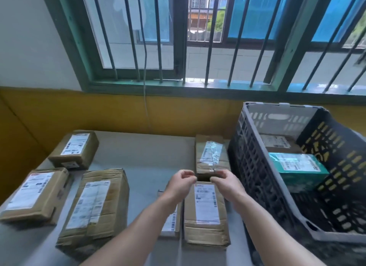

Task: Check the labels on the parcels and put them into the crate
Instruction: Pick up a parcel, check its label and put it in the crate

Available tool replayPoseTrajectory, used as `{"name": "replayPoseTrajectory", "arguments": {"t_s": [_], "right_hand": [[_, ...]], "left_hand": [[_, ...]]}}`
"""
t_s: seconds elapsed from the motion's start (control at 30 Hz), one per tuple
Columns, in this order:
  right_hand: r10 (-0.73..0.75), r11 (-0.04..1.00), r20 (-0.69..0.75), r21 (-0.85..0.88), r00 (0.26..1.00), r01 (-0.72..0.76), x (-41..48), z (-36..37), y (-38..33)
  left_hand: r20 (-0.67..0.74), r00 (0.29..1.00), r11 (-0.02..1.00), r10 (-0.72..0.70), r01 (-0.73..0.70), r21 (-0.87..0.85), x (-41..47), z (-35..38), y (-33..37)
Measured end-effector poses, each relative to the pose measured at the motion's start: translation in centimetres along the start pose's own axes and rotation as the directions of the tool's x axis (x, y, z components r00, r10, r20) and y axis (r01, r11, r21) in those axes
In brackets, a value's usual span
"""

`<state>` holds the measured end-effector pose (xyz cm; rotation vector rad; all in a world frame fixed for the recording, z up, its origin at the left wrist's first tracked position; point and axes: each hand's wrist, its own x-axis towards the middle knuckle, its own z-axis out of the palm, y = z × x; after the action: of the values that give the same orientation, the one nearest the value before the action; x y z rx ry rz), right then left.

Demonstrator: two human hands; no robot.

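Parcel [207, 206] lies 6 o'clock of hands: left hand [181, 182] loosely curled, empty; right hand [226, 184] grip unclear.

Both hands hover over the far end of a labelled parcel [206, 212] in the middle of the table [150, 152]. The left hand [181, 183] and the right hand [225, 183] are close together with fingers loosely curled (nothing shows in either). Just behind them lies a taped parcel [212, 154], beside the dark crate [255, 139] at the right. In the crate sit a green box [297, 164] and, behind it, a brown box [277, 143]. A slim parcel [171, 224] is partly hidden under the left forearm. Further left lie a big creased parcel [95, 208], a flat parcel [33, 192] and a small parcel [76, 148], all label-up. A barred window [198, 38] fills the wall above.
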<state>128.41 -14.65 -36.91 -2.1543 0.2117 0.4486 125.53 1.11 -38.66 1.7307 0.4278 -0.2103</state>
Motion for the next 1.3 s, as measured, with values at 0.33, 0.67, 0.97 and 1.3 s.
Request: {"name": "replayPoseTrajectory", "arguments": {"t_s": [0.33, 0.67, 0.97, 1.3], "right_hand": [[0.265, 0.964, 0.067, -0.017, 0.962, -0.265, -1.1, 1.7, 5.8], [0.208, 0.976, 0.048, 0.057, 0.977, -0.211, -1.1, 1.3, 7.1], [0.02, 0.926, -0.119, 0.376, 0.993, 0.026, -1.4, -0.7, 5.0], [-0.076, 0.761, -0.143, 0.631, 0.987, 0.15, -2.4, -1.1, 3.6]], "left_hand": [[-0.023, 0.995, 0.821, -0.092, 0.089, 0.565, 0.1, 1.4, -5.3], [-0.194, 0.98, 0.892, -0.046, 0.127, 0.434, -0.3, 3.3, -5.8], [-0.333, 0.941, 0.968, 0.061, -0.137, -0.21, -1.8, 3.1, -2.4], [-0.122, 0.984, 0.93, 0.129, -0.163, -0.33, -3.4, 0.8, -1.5]]}}
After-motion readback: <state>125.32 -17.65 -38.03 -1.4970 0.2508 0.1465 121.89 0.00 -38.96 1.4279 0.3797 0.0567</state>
